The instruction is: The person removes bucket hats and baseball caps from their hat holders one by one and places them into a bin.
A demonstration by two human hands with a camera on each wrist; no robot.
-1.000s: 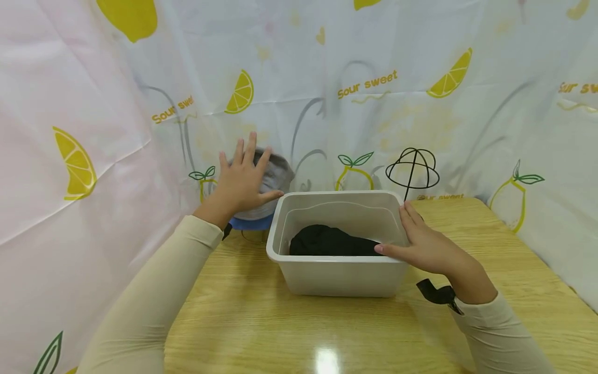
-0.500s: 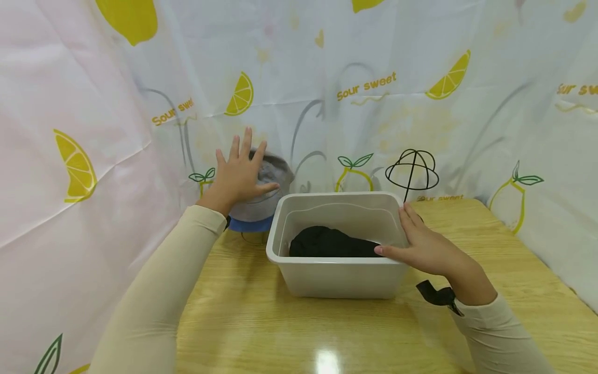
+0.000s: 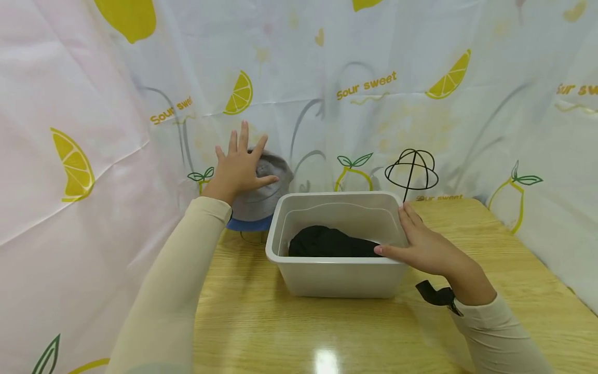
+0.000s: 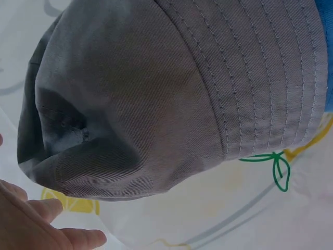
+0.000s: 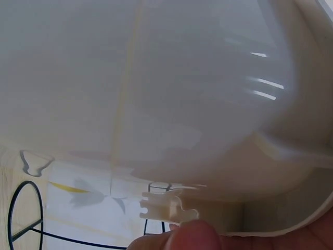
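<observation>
My left hand (image 3: 239,169), fingers spread and straight, is raised before a grey bucket hat (image 3: 261,200) and overlaps its crown in the head view. The left wrist view shows the hat's (image 4: 140,88) dented crown and stitched brim, with blue cloth (image 4: 327,52) at the edge; fingertips (image 4: 83,238) appear below the crown with nothing held. My right hand (image 3: 427,246) rests on the right rim of a white plastic bin (image 3: 343,278), fingers extended along it and thumb over the front corner. Inside the bin lies a black cap (image 3: 327,241), partly hidden by the front wall.
A black wire hat stand (image 3: 412,169) rises behind the bin's right end. Thin wire (image 3: 253,238) shows under the bucket hat's blue edge. The bin is on a wooden table (image 3: 299,332), with lemon-print cloth (image 3: 289,47) hanging behind and on the left.
My left hand has shifted slightly up and left, uncovering more of the bucket hat's crown. The right hand and the bin have stayed in place.
</observation>
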